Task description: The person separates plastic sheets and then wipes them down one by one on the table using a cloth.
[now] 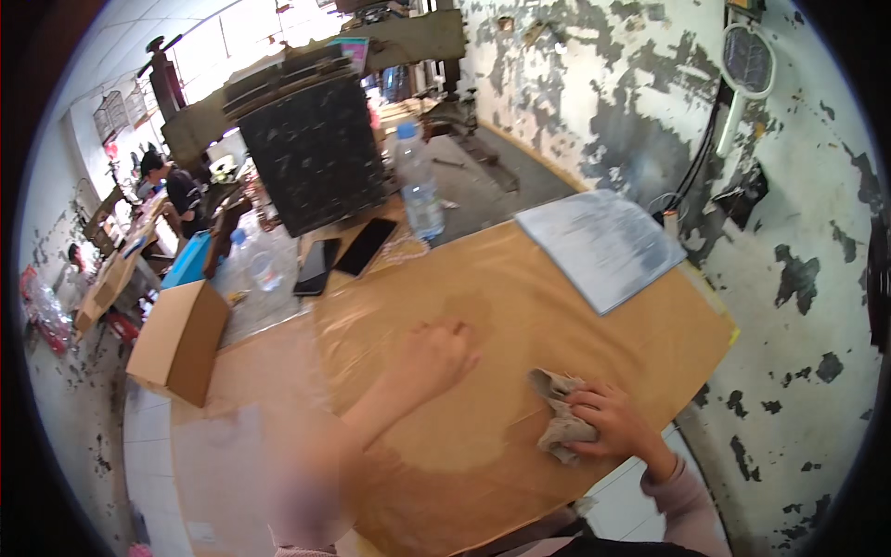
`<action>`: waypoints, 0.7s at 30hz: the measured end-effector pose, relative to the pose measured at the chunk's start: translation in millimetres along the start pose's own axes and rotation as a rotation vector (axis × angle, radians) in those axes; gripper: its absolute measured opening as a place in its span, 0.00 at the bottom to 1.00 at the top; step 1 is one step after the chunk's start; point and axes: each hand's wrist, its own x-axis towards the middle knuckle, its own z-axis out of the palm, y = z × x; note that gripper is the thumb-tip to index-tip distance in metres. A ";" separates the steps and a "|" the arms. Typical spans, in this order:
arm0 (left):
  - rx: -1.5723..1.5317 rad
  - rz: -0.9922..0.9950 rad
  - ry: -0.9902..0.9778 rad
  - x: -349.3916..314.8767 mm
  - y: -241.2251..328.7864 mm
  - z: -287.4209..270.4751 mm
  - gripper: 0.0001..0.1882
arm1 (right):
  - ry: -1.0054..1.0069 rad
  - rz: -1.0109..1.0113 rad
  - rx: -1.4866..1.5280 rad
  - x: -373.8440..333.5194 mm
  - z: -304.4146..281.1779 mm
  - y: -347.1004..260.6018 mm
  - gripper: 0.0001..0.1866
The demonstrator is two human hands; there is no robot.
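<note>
My right hand (608, 420) is closed round a crumpled grey-beige rag (563, 432), pressed against the brown sheet (594, 339) on the table. My left hand (441, 353) is over the middle of the same sheet, its fingers curled in; whatever they may hold is hidden. Motion blurs my left forearm. Darker, damp-looking patches mark the sheet around and below my left hand. Beyond the right hand, a flat grey-white panel (603, 249) lies on the sheet's far right part.
Two dark phones (367, 247) and a blue-capped water bottle (422, 190) stand or lie at the far edge. A black block (311, 148) on a machine rises behind them. A cardboard box (181, 339) is at left. A peeling wall (780, 325) bounds the right. Another person (176, 190) is far left.
</note>
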 end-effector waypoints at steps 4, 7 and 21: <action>-0.269 0.176 0.175 85.5 62.4 60.7 0.17 | 0.384 0.177 0.238 -66.2 8.0 30.8 0.18; -0.341 0.277 0.212 146.3 105.3 93.1 0.17 | 0.601 0.376 0.440 -60.0 10.5 19.1 0.18; -0.555 0.281 0.177 214.1 123.2 126.7 0.08 | 0.468 0.292 0.435 -67.2 10.3 35.5 0.18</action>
